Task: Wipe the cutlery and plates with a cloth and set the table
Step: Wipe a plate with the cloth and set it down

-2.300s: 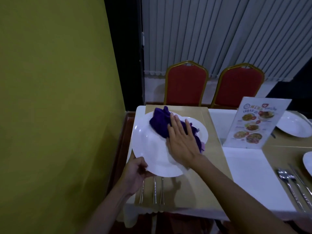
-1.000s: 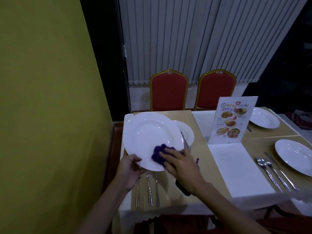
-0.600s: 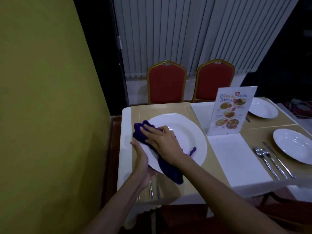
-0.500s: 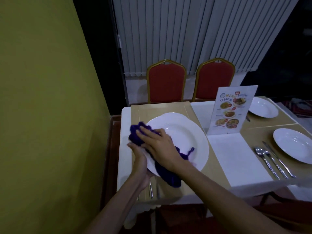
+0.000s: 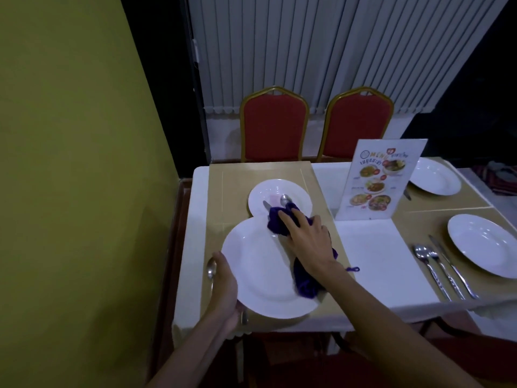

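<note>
The large round white plate lies low at the tabletop edge. The left hand grips its near-left rim. The right hand, fingers flat, presses the bunched purple cloth on its far side. Wiping looks midway. Just beyond it, a smaller white plate carrying a metal spoon probably awaits. To its right, another white plate looks set.

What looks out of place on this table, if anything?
The metal spoon and knife lie on the small round white plate at the far side, their near ends under the purple cloth. At the right-hand setting the cutlery lies beside its white plate, so this looks not yet set.
</note>
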`<state>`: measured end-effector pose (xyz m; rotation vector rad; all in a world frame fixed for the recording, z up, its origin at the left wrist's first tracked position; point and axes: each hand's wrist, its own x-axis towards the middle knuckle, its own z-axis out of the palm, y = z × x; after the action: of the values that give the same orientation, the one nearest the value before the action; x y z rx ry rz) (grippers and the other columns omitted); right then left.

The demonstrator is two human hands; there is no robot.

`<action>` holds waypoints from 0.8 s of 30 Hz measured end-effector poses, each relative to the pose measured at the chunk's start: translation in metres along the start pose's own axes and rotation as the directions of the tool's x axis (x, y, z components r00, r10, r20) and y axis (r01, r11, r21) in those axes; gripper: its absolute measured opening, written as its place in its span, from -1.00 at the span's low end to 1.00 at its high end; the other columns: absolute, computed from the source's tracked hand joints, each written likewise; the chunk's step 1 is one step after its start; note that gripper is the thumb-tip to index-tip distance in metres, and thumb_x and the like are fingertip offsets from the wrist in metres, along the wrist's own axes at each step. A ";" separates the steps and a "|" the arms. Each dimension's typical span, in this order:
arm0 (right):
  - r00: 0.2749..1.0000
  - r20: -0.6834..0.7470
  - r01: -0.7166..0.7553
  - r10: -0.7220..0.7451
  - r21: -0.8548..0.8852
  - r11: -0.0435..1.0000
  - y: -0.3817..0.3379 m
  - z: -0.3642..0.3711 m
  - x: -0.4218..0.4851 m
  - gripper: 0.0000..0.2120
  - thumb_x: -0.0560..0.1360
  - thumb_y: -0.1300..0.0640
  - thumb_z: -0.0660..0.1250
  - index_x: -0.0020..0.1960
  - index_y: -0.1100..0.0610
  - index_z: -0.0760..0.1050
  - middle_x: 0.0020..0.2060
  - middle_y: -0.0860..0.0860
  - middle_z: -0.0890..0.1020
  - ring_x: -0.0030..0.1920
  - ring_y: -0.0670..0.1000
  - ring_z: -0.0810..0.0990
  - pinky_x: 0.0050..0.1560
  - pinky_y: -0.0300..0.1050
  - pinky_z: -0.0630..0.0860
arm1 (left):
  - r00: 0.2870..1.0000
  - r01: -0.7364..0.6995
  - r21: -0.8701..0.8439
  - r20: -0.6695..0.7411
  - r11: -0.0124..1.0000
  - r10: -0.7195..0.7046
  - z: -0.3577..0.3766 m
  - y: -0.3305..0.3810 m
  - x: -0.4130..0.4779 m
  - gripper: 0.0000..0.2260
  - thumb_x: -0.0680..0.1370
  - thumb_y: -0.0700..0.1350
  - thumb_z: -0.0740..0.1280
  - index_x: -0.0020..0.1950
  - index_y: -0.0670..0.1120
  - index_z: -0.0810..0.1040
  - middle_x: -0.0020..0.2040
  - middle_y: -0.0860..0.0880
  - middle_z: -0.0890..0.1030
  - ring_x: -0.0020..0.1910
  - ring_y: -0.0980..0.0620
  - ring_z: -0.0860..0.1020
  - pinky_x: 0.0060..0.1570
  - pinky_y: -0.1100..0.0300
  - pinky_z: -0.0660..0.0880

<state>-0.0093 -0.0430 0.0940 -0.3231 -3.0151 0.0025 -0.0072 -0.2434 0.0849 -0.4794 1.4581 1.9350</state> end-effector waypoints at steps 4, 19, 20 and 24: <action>0.992 0.050 -0.120 0.112 0.215 0.969 0.050 0.013 -0.009 -0.53 0.57 0.17 0.24 0.46 -0.01 0.31 0.40 0.03 0.43 0.04 0.27 0.48 -0.10 0.04 0.50 | 0.992 0.082 0.058 -0.100 0.995 -0.076 -0.001 -0.030 0.016 -0.47 0.55 0.40 -0.06 0.34 0.20 0.43 0.21 0.04 0.61 0.14 -0.08 0.59 0.14 -0.16 0.55; 0.973 0.014 -0.190 0.231 0.618 0.763 0.110 0.034 -0.011 -0.54 0.52 0.21 0.34 0.41 0.06 0.40 0.18 0.04 0.62 -0.01 0.03 0.58 -0.09 -0.17 0.38 | 0.935 0.107 -0.091 -0.330 0.990 -0.132 0.042 -0.116 0.110 -0.46 0.59 0.31 0.07 0.47 0.05 0.33 0.32 -0.02 0.51 0.15 -0.11 0.53 -0.17 0.02 0.59; 0.974 0.023 -0.191 0.225 0.622 0.760 0.111 0.038 -0.011 -0.54 0.52 0.20 0.34 0.40 0.05 0.41 0.19 0.04 0.62 -0.01 0.03 0.58 -0.08 -0.18 0.39 | 0.936 0.093 -0.067 -0.335 0.993 -0.110 0.039 -0.124 0.119 -0.40 0.53 0.38 0.09 0.46 0.07 0.34 0.34 -0.02 0.51 0.18 -0.11 0.54 -0.06 -0.05 0.61; 0.975 0.058 -0.202 0.216 0.641 0.740 0.110 0.050 -0.011 -0.55 0.52 0.19 0.34 0.40 0.04 0.41 0.16 0.01 0.62 -0.04 0.01 0.57 -0.11 -0.16 0.38 | 0.925 0.112 0.119 -0.376 0.987 -0.059 0.018 -0.147 0.148 -0.12 0.30 0.54 0.08 0.46 0.05 0.35 0.34 -0.04 0.51 0.24 -0.13 0.53 0.24 -0.18 0.49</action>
<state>0.0192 0.0622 0.0420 -0.5683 -2.7037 1.0234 -0.0093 -0.1611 -0.1073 -0.8681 1.7614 1.7215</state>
